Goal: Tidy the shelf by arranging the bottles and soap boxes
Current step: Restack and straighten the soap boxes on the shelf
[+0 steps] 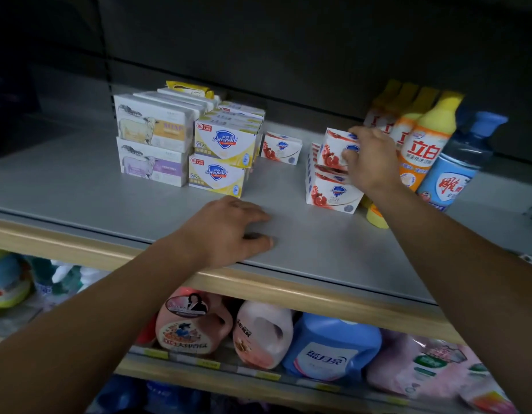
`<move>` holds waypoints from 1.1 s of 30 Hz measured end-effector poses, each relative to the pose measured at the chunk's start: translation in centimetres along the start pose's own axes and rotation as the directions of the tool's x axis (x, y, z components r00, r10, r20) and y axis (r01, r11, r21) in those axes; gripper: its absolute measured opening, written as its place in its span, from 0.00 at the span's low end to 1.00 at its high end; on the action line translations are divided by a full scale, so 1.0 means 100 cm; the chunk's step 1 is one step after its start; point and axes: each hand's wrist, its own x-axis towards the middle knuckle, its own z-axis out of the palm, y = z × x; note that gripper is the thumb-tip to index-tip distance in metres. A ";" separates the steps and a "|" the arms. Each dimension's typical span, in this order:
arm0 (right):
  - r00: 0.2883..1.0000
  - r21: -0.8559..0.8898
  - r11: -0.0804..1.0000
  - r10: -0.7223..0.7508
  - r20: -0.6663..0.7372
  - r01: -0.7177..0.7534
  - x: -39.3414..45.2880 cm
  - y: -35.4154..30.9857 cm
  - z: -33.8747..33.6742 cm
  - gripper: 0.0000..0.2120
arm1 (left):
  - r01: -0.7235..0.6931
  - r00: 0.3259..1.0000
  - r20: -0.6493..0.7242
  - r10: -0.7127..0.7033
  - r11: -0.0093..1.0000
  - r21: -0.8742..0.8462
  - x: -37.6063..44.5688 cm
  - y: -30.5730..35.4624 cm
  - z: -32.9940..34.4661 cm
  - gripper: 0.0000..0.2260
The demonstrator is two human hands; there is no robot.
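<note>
The fingers (258, 218) of the left hand (229, 231) lie flat and loose on the grey shelf (79, 192), holding nothing, in front of the yellow soap boxes (221, 155). To the left of the yellow soap boxes are white soap boxes (152, 141) with a sheep picture, stacked neatly. To their right one red soap box (281, 147) sits alone. Further right, the right hand (368, 158) holds the top red box (336, 147) of a leaning pile (333, 191). Right of the pile stand orange bottles (420, 141) and a blue bottle (456, 168). If the hand pulls fast, the pile could tip, or the arm could bump the bottles over.
</note>
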 end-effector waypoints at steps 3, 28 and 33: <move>0.998 -0.011 0.999 0.034 0.049 -0.034 0.008 0.002 0.011 0.21 | 0.011 1.000 -0.005 -0.011 1.000 -0.019 0.002 -0.001 0.000 0.33; 0.951 0.116 0.962 -0.266 0.159 0.249 0.032 -0.057 -0.005 0.25 | 0.076 0.764 -0.642 -0.062 0.997 -0.006 0.031 -0.029 -0.076 0.16; 0.922 0.121 0.954 -0.297 0.249 0.275 0.061 -0.087 0.016 0.25 | 0.196 0.807 -0.585 -0.079 0.970 0.140 0.050 -0.059 -0.076 0.25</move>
